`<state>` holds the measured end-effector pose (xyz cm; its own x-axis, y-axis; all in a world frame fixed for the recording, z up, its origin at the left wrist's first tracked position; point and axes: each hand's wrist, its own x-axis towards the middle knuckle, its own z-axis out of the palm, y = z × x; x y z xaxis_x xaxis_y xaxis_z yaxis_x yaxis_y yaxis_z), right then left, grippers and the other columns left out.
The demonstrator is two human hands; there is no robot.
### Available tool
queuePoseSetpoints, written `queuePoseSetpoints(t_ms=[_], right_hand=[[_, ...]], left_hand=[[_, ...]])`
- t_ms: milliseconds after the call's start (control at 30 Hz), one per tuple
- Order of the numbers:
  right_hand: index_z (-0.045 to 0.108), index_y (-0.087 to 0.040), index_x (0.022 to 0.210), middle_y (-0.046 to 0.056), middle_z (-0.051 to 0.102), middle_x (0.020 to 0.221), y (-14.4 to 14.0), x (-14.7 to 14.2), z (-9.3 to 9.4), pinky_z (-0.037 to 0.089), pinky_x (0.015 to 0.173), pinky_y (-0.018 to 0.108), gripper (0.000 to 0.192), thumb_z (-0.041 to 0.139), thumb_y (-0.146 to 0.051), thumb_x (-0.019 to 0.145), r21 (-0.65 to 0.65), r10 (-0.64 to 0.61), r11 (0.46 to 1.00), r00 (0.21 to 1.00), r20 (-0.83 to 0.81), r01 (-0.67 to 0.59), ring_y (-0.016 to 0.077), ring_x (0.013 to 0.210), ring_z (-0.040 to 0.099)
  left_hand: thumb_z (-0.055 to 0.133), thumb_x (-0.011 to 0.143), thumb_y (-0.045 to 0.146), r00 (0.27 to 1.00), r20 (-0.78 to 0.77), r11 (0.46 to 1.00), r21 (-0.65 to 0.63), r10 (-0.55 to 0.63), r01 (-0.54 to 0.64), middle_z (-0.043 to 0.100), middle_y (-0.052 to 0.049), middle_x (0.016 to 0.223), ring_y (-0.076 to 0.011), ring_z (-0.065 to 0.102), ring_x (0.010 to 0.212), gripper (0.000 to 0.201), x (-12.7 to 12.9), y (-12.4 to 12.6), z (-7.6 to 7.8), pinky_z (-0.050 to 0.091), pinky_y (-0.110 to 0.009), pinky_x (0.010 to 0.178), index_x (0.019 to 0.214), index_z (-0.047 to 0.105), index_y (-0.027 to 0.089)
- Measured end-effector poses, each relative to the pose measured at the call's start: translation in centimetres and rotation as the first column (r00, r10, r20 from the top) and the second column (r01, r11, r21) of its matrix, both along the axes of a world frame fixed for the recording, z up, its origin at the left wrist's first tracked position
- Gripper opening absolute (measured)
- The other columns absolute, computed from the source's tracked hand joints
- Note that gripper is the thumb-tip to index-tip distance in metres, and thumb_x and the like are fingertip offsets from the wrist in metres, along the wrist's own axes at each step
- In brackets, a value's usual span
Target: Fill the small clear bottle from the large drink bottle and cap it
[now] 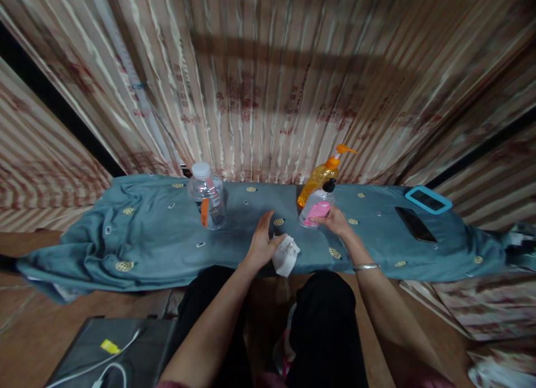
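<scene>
My right hand [334, 220] is closed around the lower side of a clear pump bottle [322, 197] with a pink label and a black pump top. The bottle stands slightly tilted on the teal cloth. Close behind it is an amber bottle [315, 180] with an orange pump. My left hand [263, 242] has its fingers stretched forward and its thumb apart. A crumpled white tissue [286, 256] lies by that thumb, near the front edge of the cloth; the thumb seems to touch it. Left of this hand stands a clear plastic bottle [208, 201] with a white cap and an orange label.
A teal cloth [159, 248] with pineapple prints covers the narrow table. A blue-framed device [427, 200] and a black phone [415, 224] lie at the right. A striped curtain [251, 86] hangs behind. At lower left, a white cable [100, 364] rests on a dark box [79, 340].
</scene>
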<state>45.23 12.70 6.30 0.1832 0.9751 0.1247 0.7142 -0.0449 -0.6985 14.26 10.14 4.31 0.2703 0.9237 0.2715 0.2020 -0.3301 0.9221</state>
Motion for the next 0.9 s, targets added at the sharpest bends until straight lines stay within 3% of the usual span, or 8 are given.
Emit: queuePoseSetpoints(t_ms=[200,367,500,567,667,733,800,900], right_hand=[[0.072,-0.017,0.116,0.005,0.074,0.11,0.1,0.7,0.1,0.064,0.086,0.04,0.036,0.073,-0.05,0.101,-0.124,-0.09,0.987,0.988,0.122,0.105,0.0191,0.095,0.073],[0.07,-0.018,0.126,0.007,0.074,0.119,-1.6,-0.4,-0.2,0.063,0.091,0.043,0.039,0.072,-0.05,0.102,-0.121,-0.151,0.978,0.979,0.14,0.168,0.021,0.102,0.073],[0.068,-0.019,0.133,0.009,0.073,0.126,-4.7,-1.9,-1.0,0.063,0.096,0.047,0.043,0.073,-0.048,0.101,-0.121,-0.166,0.976,0.979,0.117,0.18,0.0226,0.108,0.073],[0.067,-0.02,0.135,0.009,0.072,0.128,-6.4,-3.1,-1.6,0.062,0.098,0.048,0.043,0.073,-0.047,0.102,-0.116,-0.155,0.979,0.983,0.096,0.166,0.0234,0.11,0.073],[0.067,-0.021,0.135,0.009,0.072,0.131,-8.2,-6.0,-2.4,0.062,0.1,0.048,0.042,0.07,-0.048,0.103,-0.101,-0.094,0.99,0.995,0.046,0.098,0.0232,0.112,0.072],[0.066,-0.02,0.138,0.01,0.071,0.133,-8.5,-8.3,-2.9,0.061,0.102,0.05,0.046,0.07,-0.049,0.103,-0.085,-0.045,0.995,0.999,0.017,0.046,0.0246,0.115,0.072],[0.066,-0.021,0.139,0.011,0.069,0.14,-8.3,-10.5,-3.3,0.059,0.106,0.052,0.047,0.072,-0.049,0.102,-0.071,0.006,0.997,1.0,0.001,-0.005,0.0263,0.122,0.07],[0.07,-0.02,0.13,0.01,0.07,0.136,-7.7,-12.5,-3.8,0.059,0.106,0.052,0.041,0.074,-0.048,0.1,-0.082,0.05,0.995,0.999,-0.016,-0.051,0.0263,0.123,0.069]], left_hand=[[0.083,0.084,0.024,0.999,0.013,0.999,0.014,0.048,-0.048,0.061,-0.015,0.16,-0.0345,0.062,0.147,0.073,-2.0,-0.3,0.3,0.053,-0.056,0.123,0.153,0.058,0.025],[0.083,0.083,0.024,0.974,0.111,0.981,-0.009,0.195,-0.196,0.071,-0.015,0.146,-0.0322,0.073,0.131,0.062,-4.2,-0.3,1.1,0.064,-0.05,0.106,0.142,0.065,0.024],[0.079,0.087,0.034,0.926,0.168,0.934,0.059,0.339,-0.353,0.076,-0.012,0.128,-0.0272,0.077,0.113,0.047,-7.3,-0.4,2.0,0.066,-0.046,0.099,0.132,0.067,0.022],[0.078,0.089,0.039,0.89,0.151,0.878,0.159,0.43,-0.452,0.075,-0.012,0.126,-0.027,0.076,0.111,0.046,-9.5,-0.7,2.7,0.064,-0.047,0.102,0.13,0.067,0.022],[0.084,0.086,0.048,0.798,0.08,0.738,0.336,0.597,-0.585,0.066,-0.017,0.142,-0.0338,0.067,0.132,0.067,-12.7,-0.8,3.9,0.053,-0.054,0.12,0.142,0.059,0.02],[0.091,0.079,0.053,0.729,0.055,0.665,0.368,0.683,-0.651,0.053,-0.023,0.16,-0.0411,0.049,0.154,0.097,-14.1,-0.2,4.5,0.036,-0.061,0.132,0.157,0.044,0.017],[0.098,0.071,0.051,0.707,0.048,0.657,0.329,0.705,-0.678,0.034,-0.027,0.175,-0.0436,0.03,0.167,0.126,-14.5,1.2,4.8,0.022,-0.061,0.139,0.168,0.026,0.016],[0.103,0.061,0.039,0.709,0.058,0.691,0.184,0.703,-0.699,0.016,-0.029,0.182,-0.0424,0.014,0.173,0.146,-13.8,4.1,4.6,0.015,-0.056,0.141,0.172,0.012,0.014]])
